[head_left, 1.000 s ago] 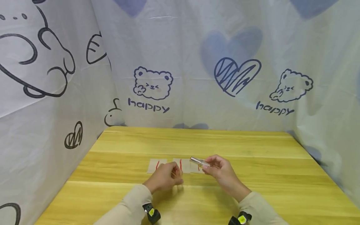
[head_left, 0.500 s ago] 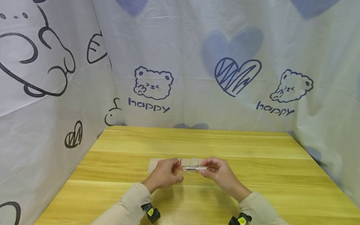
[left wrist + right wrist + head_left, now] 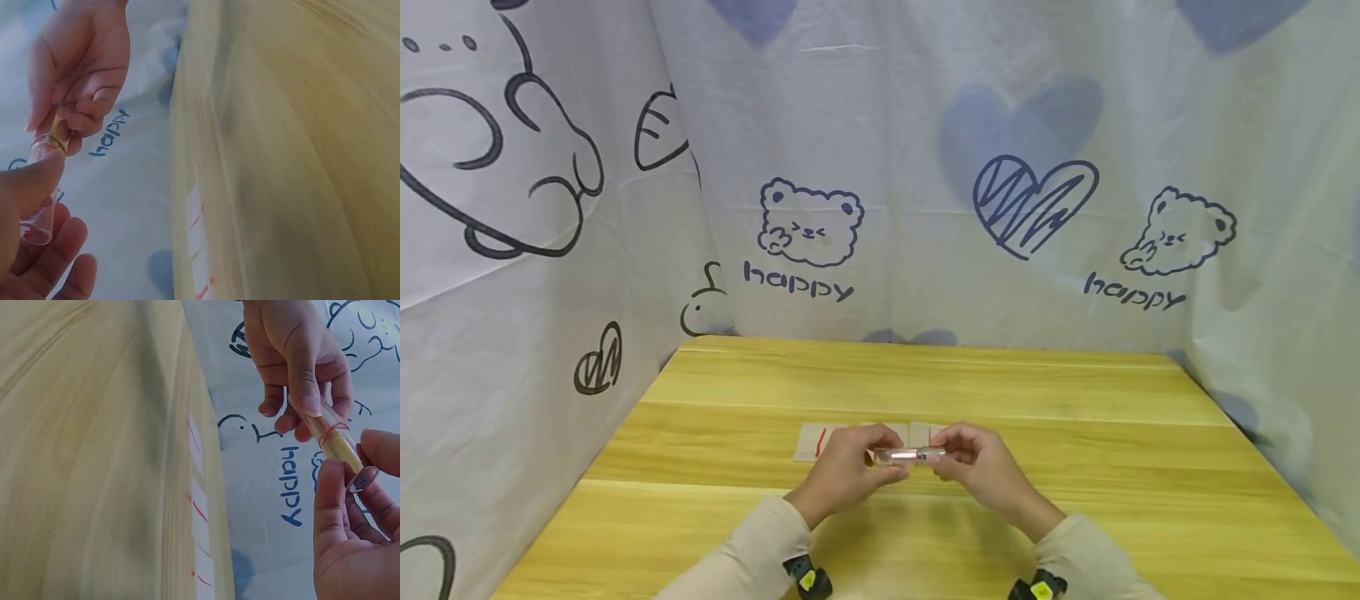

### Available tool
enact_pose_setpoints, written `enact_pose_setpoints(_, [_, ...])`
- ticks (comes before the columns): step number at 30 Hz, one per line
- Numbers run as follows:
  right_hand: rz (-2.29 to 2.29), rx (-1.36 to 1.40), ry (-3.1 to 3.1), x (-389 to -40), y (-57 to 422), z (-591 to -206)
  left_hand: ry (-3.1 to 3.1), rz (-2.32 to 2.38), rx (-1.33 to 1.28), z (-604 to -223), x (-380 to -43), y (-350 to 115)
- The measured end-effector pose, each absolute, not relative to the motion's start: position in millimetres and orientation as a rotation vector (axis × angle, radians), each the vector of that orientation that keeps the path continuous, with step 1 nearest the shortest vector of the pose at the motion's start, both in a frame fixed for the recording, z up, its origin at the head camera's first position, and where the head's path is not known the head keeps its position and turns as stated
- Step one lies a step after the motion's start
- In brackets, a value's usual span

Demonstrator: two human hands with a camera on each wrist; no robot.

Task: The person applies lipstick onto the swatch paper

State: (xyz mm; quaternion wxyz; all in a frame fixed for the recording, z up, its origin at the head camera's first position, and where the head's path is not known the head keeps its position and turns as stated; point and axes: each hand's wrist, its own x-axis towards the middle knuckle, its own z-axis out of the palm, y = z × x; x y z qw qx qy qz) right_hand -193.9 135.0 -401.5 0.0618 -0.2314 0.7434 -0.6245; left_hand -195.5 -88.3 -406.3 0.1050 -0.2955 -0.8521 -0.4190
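In the head view a lipstick (image 3: pixel 906 455) with a silver tube and clear ends lies level between both hands, raised over the wooden table. My left hand (image 3: pixel 847 463) grips its clear cap (image 3: pixel 40 220), which has red marks on it. From the other end, my right hand (image 3: pixel 983 463) pinches the base between thumb and fingers. The cap surrounds the metallic tube (image 3: pixel 340 447) in the right wrist view. At the base end, a round disc (image 3: pixel 362 480) with a small label shows.
Behind the hands, a row of pale cards, each with a red stroke, lies on the table (image 3: pixel 1075 408): the left card (image 3: pixel 806 446), partly covered middle card (image 3: pixel 898 431) and right card (image 3: pixel 919 432). White printed curtains (image 3: pixel 917 292) enclose the back and sides.
My right hand has turned the lipstick level and brought it left to my left hand. The silver tube, bare earlier, now sits inside the clear cap. My left fingers have moved slightly right.
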Motion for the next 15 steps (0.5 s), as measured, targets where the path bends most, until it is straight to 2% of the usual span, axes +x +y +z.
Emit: enact_pose_setpoints(15, [-1.896,-0.621,2.206,-194.2,130.7,-407.0,-2.433,-1.186,-0.913,-408.3,-192.3,-82.7])
